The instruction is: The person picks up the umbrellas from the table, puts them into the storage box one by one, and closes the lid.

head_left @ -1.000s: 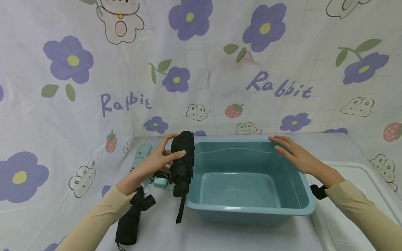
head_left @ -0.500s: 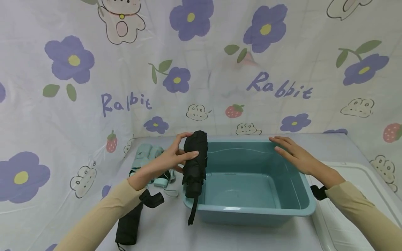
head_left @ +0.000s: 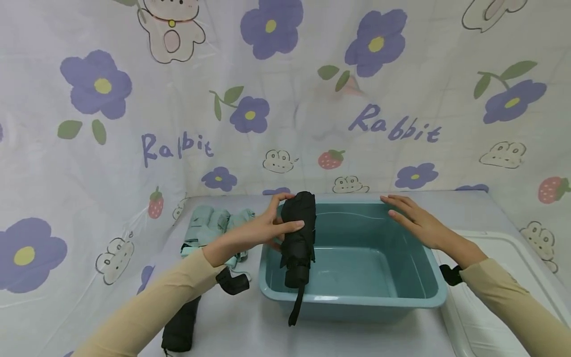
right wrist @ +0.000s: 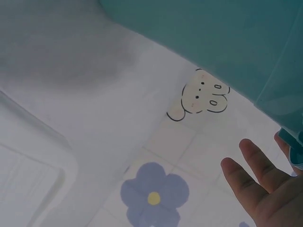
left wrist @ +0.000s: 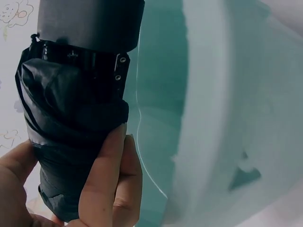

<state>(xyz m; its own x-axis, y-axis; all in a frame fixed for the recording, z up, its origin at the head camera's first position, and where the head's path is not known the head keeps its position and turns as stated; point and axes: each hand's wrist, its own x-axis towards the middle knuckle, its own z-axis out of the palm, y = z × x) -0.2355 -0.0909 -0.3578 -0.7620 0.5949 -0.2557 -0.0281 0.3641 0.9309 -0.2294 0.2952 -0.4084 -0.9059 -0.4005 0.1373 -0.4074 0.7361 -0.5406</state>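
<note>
Left-hand grip: the left hand (head_left: 266, 229) is closed to the width of the folded black umbrella (head_left: 298, 238), thumb on one side and fingers on the other.
Umbrella position: within the grip, above the left part of the teal tub (head_left: 352, 299); contact with the tub cannot be confirmed.
Hold point: on the wrapped canopy rather than the handle (head_left: 297, 276), probably because the thick middle gives a firm purchase and balances the weight.
Handle end: projects from the grip toward the person; the wrist strap (head_left: 296, 308) hangs from it, apparently unsupported.
Right-hand contact: the right hand (head_left: 415, 222), across the tub from the grip, lies at the far right rim, fingers extended, pinching nothing; presumably it steadies the tub.
White lid (head_left: 495, 302): flat, right of the tub, well apart from the grip, likely set aside to leave the opening uncovered.
Pale green bundles (head_left: 207, 222): left of the grip, on the table (head_left: 236, 327).
Black cylindrical item (head_left: 180, 327): left of the grip and nearer the person, partly hidden by the left sleeve.
</note>
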